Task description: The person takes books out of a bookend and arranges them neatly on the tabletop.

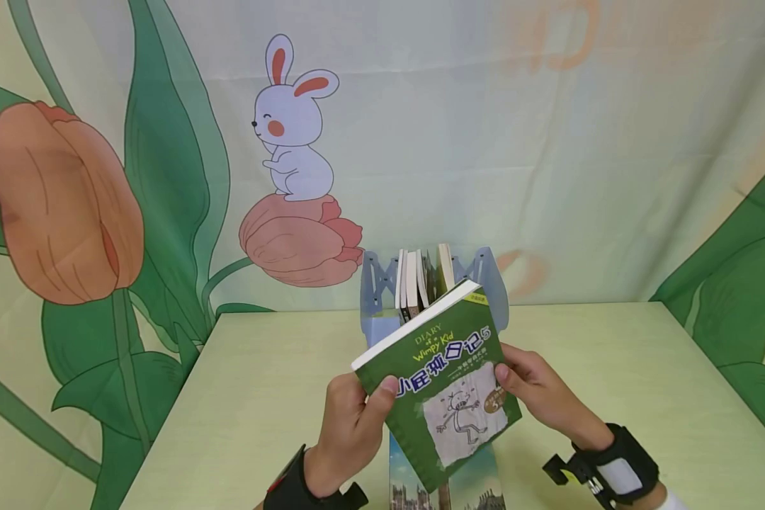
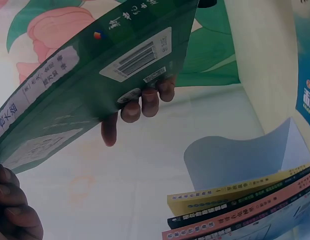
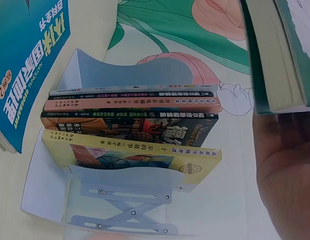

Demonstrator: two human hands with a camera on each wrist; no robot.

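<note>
A green paperback book (image 1: 414, 432) with a cartoon figure on its front is held tilted above the table by both hands. My left hand (image 1: 353, 428) grips its left edge, thumb on the front cover. At the right edge, my right hand (image 1: 542, 389) pinches the book with its thumb on the cover. The back cover with a barcode (image 2: 140, 55) shows in the left wrist view. Beneath the green book, a blue book (image 1: 401, 467) with a picture of buildings lies on the table, partly hidden. Behind stands a pale blue bookstand (image 1: 494, 290), holding several upright books (image 3: 135, 145).
The pale table (image 1: 261, 397) spreads to both sides of the books. Behind it hangs a cloth backdrop (image 1: 580, 177) printed with tulips and a rabbit. Each wrist wears a black strap (image 1: 631, 453) with a device.
</note>
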